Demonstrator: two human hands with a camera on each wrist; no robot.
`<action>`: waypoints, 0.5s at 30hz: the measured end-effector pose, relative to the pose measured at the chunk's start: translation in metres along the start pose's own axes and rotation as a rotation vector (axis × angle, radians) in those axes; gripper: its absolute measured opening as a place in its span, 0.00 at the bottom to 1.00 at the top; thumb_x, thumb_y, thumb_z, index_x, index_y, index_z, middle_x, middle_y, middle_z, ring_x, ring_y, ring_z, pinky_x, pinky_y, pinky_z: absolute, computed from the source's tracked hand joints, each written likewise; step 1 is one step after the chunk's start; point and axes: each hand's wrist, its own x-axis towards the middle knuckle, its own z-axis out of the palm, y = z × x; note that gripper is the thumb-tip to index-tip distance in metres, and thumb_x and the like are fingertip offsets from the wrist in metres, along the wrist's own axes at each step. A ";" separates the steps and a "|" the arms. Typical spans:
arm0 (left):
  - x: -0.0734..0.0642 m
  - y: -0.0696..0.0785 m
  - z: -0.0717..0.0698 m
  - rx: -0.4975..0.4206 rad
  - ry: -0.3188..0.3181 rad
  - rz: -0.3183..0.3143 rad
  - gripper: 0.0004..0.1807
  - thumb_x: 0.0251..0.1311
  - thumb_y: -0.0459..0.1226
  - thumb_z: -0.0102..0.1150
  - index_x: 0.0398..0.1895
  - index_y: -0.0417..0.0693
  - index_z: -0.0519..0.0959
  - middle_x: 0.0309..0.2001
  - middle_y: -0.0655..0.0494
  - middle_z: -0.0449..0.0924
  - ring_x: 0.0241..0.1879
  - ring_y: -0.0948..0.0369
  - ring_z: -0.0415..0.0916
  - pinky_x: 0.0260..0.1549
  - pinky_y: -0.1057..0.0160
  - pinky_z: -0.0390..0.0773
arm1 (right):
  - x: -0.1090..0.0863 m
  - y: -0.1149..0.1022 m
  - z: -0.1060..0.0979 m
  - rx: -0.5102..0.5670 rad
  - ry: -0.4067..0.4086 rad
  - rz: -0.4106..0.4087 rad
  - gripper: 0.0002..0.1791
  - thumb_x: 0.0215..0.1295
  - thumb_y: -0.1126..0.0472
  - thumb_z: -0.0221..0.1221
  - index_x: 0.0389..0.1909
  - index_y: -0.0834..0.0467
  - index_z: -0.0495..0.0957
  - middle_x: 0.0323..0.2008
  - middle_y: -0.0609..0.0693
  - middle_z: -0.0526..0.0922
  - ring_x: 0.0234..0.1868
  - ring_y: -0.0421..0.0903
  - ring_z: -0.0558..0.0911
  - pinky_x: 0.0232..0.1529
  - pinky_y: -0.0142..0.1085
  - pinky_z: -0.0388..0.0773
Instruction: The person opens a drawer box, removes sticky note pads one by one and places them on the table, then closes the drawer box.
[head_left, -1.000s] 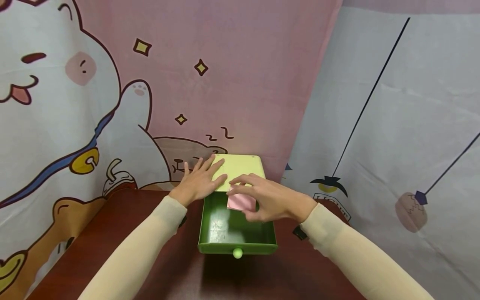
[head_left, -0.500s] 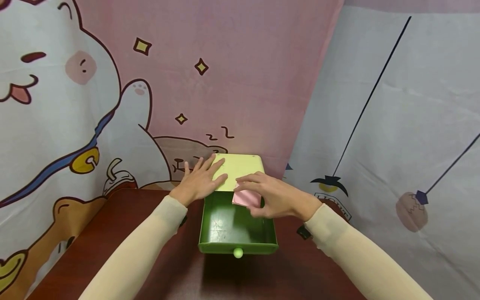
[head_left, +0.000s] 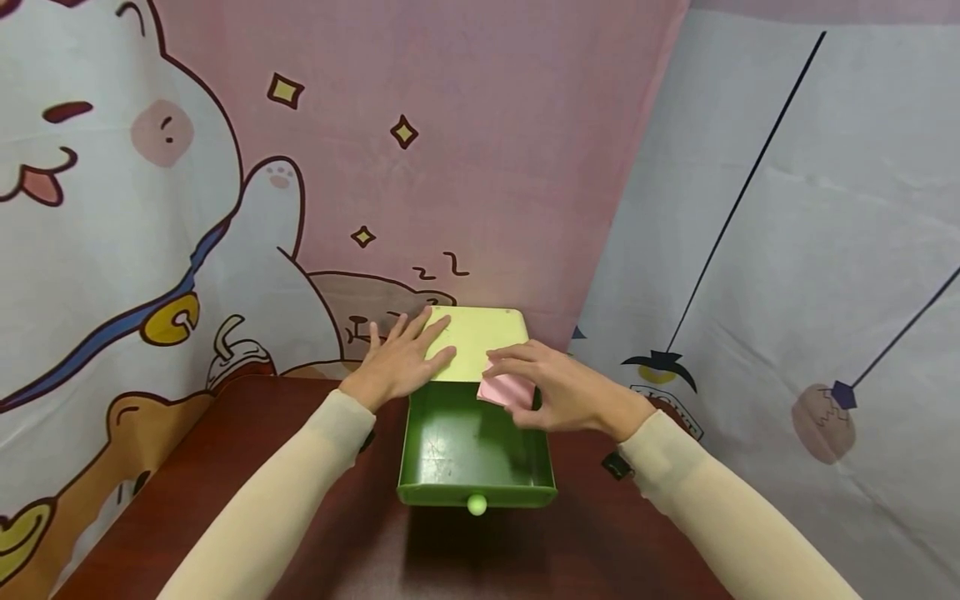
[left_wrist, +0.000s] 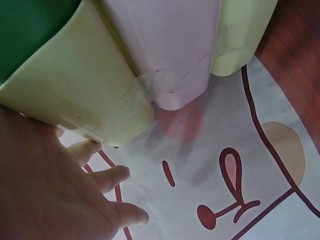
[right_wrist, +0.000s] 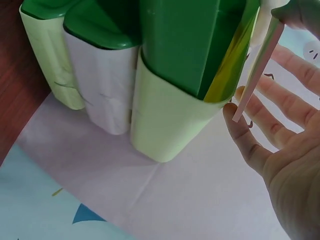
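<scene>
A small drawer cabinet has a pale yellow top (head_left: 468,337) and a green top drawer (head_left: 474,450) pulled out toward me, with a round green knob (head_left: 477,504) at its front. My left hand (head_left: 397,358) rests on the cabinet top, its fingers spread. Between the thumb and fingers of my right hand (head_left: 570,387), a pink pad of sticky notes (head_left: 507,390) is pinched over the back right part of the drawer. Edge-on in the right wrist view, the pad (right_wrist: 257,72) looks thin, with its paler side facing the cabinet.
Beneath the top tier, a lilac tier (right_wrist: 102,85) and another pale yellow tier (right_wrist: 52,60) show in the right wrist view. The cabinet stands on a dark red-brown table (head_left: 300,492). Close behind hangs a cloth backdrop (head_left: 510,150) printed with cartoon animals.
My right hand has moved right and slightly back with the pink pad, from over the drawer's middle to its right side. My left hand and the drawer have stayed in place.
</scene>
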 end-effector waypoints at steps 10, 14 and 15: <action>0.002 -0.001 0.002 0.006 0.013 0.003 0.46 0.87 0.75 0.29 0.99 0.73 0.49 1.00 0.55 0.37 0.97 0.33 0.40 0.86 0.13 0.26 | -0.011 0.009 0.001 0.020 0.040 0.028 0.33 0.66 0.59 0.77 0.73 0.50 0.88 0.82 0.56 0.83 0.75 0.55 0.84 0.68 0.54 0.88; 0.002 -0.001 0.002 0.001 0.012 0.004 0.45 0.88 0.74 0.31 0.99 0.72 0.49 1.00 0.55 0.37 0.97 0.33 0.39 0.86 0.13 0.25 | -0.017 0.015 0.004 0.026 0.049 0.048 0.32 0.66 0.58 0.76 0.73 0.51 0.88 0.82 0.57 0.82 0.76 0.56 0.83 0.70 0.56 0.87; 0.002 -0.001 0.001 -0.001 0.011 0.004 0.45 0.88 0.73 0.31 0.99 0.72 0.49 1.00 0.55 0.37 0.97 0.33 0.39 0.86 0.13 0.25 | -0.018 0.016 0.004 0.027 0.052 0.053 0.32 0.66 0.59 0.76 0.73 0.51 0.88 0.82 0.57 0.82 0.76 0.56 0.83 0.70 0.56 0.87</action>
